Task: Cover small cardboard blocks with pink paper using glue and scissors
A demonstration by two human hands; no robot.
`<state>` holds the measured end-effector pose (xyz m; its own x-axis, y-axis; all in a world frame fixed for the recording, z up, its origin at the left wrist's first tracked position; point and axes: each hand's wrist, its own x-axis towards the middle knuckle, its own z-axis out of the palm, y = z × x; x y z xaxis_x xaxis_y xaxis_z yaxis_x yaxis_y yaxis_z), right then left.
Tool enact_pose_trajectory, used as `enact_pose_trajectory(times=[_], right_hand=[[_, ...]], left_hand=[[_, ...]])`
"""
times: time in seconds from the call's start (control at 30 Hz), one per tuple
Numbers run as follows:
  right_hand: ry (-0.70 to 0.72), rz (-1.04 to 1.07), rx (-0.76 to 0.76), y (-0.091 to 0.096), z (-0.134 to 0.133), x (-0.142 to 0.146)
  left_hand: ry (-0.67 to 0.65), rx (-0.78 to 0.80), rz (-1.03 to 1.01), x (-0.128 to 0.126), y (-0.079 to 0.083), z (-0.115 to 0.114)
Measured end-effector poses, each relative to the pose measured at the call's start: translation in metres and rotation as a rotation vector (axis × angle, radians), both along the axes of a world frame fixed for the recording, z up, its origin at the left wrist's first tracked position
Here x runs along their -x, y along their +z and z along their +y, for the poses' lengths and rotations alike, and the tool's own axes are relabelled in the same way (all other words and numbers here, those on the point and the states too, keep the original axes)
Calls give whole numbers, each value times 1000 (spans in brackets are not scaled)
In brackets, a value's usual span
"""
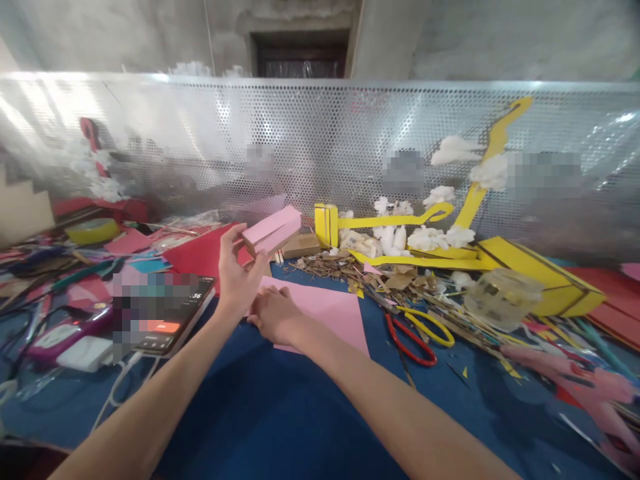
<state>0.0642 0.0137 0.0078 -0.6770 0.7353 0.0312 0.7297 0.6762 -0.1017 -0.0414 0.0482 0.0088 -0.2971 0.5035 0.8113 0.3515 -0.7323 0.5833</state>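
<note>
Cannot see the far side of the pink-covered box (277, 231), held in the left hand (235, 270), nor the stretch of pink sheet (333, 313) under the right hand (275, 317). Lose the left forearm (167, 387) and right forearm (370, 387) at the lower edge, and the pink tool (607, 387) and red sheets (607, 303) at the right. Cannot read the phone (185, 313) in full: partly masked, lettering mostly too small. Cannot make out the smeared shapes (545, 220) behind the perforated screen (225, 120), nor sort the blurred scraps (90, 291) at far left.
</note>
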Motion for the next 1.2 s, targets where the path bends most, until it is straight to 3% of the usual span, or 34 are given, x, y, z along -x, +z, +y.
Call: enact_pose_trajectory(times=[0.13, 0.3, 0.37, 0.5, 0.67, 0.8, 0.87, 1.03, 1.2], right_hand=[[78, -62, -43, 9, -20, -27], [-14, -88, -130, 7, -53, -101], [-76, 56, -128, 0, -62, -132], [-218, 578, -36, -10, -68, -172], [-180, 1081, 192, -9, -63, -172], [-101, 1300, 555, -17, -62, -156], [-83, 1372, 655, -23, -61, -150], [-135, 1415, 715, -26, -59, -144], [-200, 1387, 660, -19, -58, -152]], left_hand=[[-59, 45, 61, -3, -6, 0], [-223, 123, 149, -17, -15, -7], [-251, 130, 185, -23, -17, -12], [-224, 94, 351, -32, -20, -22], [-206, 8, 596, -37, -23, -31], [-254, 12, 596, -42, -27, -34], [-273, 24, 576, -43, -28, -34], [-260, 19, 542, -44, -30, -36], [-258, -3, 529, -43, -25, -39]])
